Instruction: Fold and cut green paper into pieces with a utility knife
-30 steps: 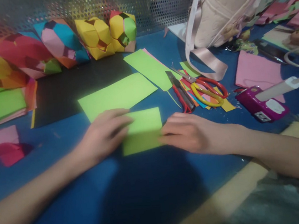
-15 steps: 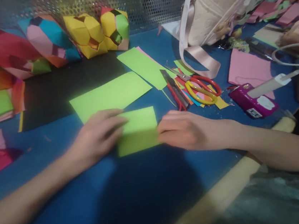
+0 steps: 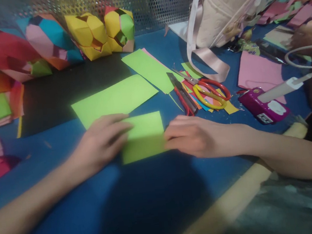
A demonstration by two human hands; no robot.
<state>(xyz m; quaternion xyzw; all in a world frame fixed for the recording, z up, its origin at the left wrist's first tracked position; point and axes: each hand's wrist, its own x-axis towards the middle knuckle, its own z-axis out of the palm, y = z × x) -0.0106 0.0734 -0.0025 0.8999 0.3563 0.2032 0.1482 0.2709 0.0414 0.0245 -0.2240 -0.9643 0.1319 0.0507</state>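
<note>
A small green paper (image 3: 146, 137) lies on the blue table between my hands. My left hand (image 3: 103, 140) grips its left side, thumb and fingers close together. At the right edge, the fingers of my right hand (image 3: 188, 136) are curled and pinch the paper. Behind it lie a larger green sheet (image 3: 114, 99) and further green strips (image 3: 149, 70). A cutter knife (image 3: 182, 93) and scissors with red and yellow handles (image 3: 211, 93) rest on coloured scraps, beyond my right hand.
Folded paper shapes (image 3: 87, 36) line the back left, beside a black sheet (image 3: 57, 94). At the right are a pale bag (image 3: 217, 12), pink papers (image 3: 259, 69), a purple device (image 3: 263, 106) with a white cable, and another person's hand (image 3: 306, 39).
The view has shifted very slightly. Both hands keep their places on the small green paper.
</note>
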